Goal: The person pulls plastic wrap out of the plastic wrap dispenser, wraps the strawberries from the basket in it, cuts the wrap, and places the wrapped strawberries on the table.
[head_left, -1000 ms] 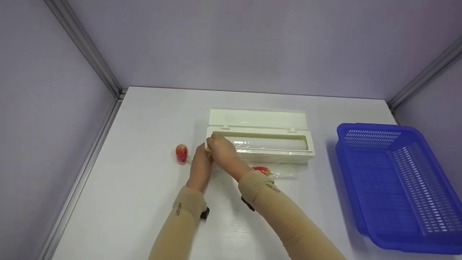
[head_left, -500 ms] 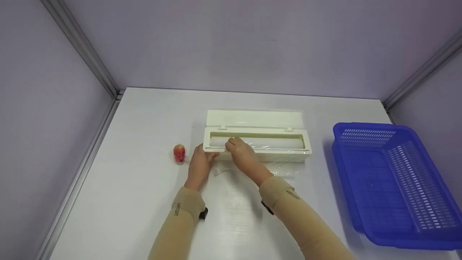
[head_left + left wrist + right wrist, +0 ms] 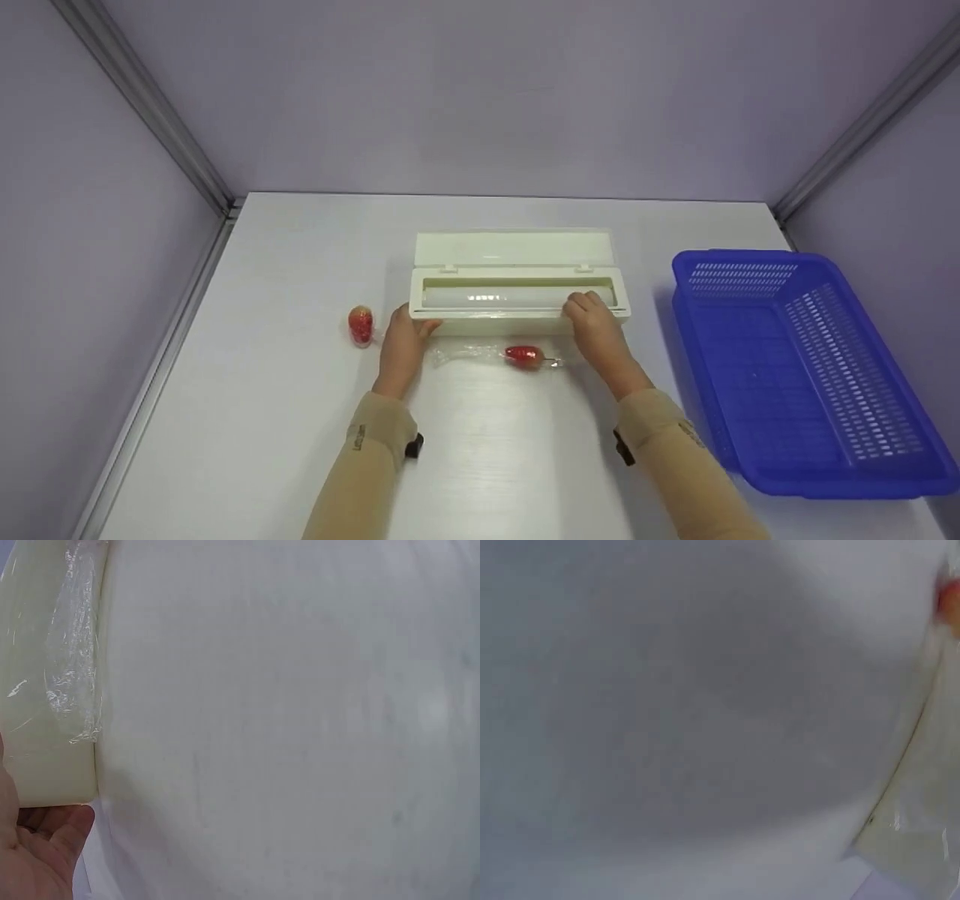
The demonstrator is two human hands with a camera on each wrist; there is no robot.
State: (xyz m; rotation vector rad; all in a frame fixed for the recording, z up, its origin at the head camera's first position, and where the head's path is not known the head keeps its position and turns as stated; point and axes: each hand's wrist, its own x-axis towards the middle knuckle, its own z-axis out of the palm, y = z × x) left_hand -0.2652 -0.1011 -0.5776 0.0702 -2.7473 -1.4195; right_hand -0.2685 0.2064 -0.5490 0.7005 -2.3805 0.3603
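Observation:
A cream cling film dispenser sits mid-table, its lid tipped back and a white film roll inside. My left hand grips its left end; in the left wrist view the fingers curl around that end. At the right of its front rim, my right hand pinches with curled fingers; what lies under the fingertips is hidden. Just in front, a small red-and-orange fruit-like piece with a thin stem lies on clear film. The right wrist view shows only part of the dispenser.
Another red-and-yellow piece, wrapped in clear film, lies left of my left hand. A blue plastic basket stands on the right side of the white table. Pale partition walls enclose the back and sides.
My right hand has slid rightward along the dispenser's front rim, from the left end to the right end. The piece on the film has come into full view. My left hand stays on the left end.

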